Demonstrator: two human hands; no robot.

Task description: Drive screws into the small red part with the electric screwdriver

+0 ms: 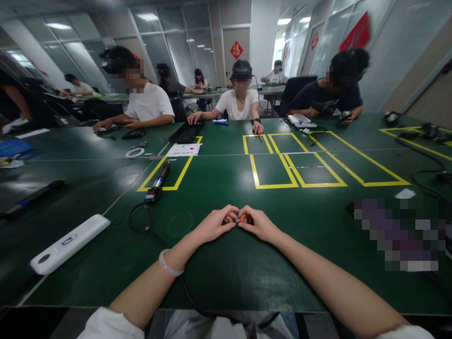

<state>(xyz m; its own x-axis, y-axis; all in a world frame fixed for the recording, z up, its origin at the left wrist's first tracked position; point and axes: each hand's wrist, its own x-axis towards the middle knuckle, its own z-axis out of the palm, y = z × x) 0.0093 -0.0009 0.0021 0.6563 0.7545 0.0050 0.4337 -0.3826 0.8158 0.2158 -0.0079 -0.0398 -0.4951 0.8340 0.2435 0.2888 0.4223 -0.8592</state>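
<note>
- Small orange-and-dark part (239,219): held just above the green table (226,278), centre, near the front edge. Too small to identify further.
- Left hand (213,226): thumb and forefinger closed narrow on the part's left end, other fingers curled under. Pale bangle (169,263) on that wrist.
- Right hand (259,224): fingertips closed narrow on the right end, meeting the left hand's tips.
- Handling (judgement): very light, probably stiff plastic or metal. It could easily slip or flick away. A fingertip pinch at each end suits it, and light pressure should be enough.
- 10 o'clock from the hands: corded hand tool (159,181) lying inside a yellow tape box (181,173). Its black cable (128,220) loops back toward the person.
- 8 o'clock: long white device (68,242), well apart.
- 1 o'clock: yellow tape rectangles (278,186).
- 11 o'clock, farther out: tape roll (134,152) beside a paper sheet (183,149).
- 12 o'clock, far side: co-worker in white shirt (240,106), own hands on the table. More people sit to either side.
</note>
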